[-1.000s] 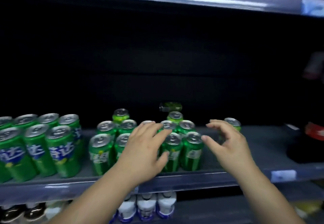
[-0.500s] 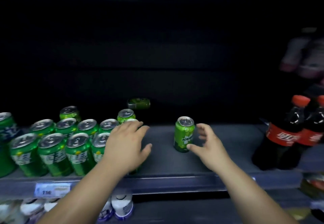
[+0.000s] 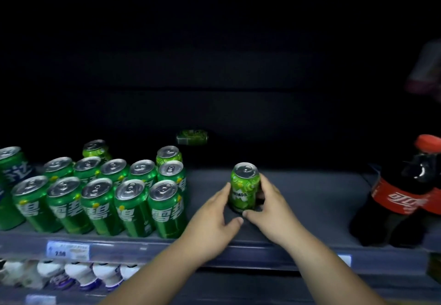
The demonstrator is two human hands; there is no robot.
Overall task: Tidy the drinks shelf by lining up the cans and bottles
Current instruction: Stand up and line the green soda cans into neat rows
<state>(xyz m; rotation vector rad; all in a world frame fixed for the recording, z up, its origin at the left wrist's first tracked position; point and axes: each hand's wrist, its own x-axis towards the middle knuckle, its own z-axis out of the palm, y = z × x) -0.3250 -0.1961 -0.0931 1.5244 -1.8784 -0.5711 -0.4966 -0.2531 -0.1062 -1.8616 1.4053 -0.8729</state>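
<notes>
A lone light-green can (image 3: 244,190) stands upright mid-shelf on the grey shelf board (image 3: 310,199). My right hand (image 3: 269,211) wraps its right side, thumb under its front. My left hand (image 3: 212,218) touches its left side with the fingertips. To the left stands a block of dark-green Sprite cans (image 3: 100,199) in two rows. Behind them are two light-green cans (image 3: 168,155) (image 3: 95,148). Another green can (image 3: 192,137) lies on its side at the back.
Cola bottles with red labels (image 3: 401,199) stand at the right end of the shelf. More green cans (image 3: 12,166) sit at the far left. A price tag (image 3: 68,249) is on the shelf lip. White bottles (image 3: 81,276) fill the shelf below.
My left hand left the Sprite block and moved right to the lone can. My right hand closed in onto the can's right side. The view shifted right.
</notes>
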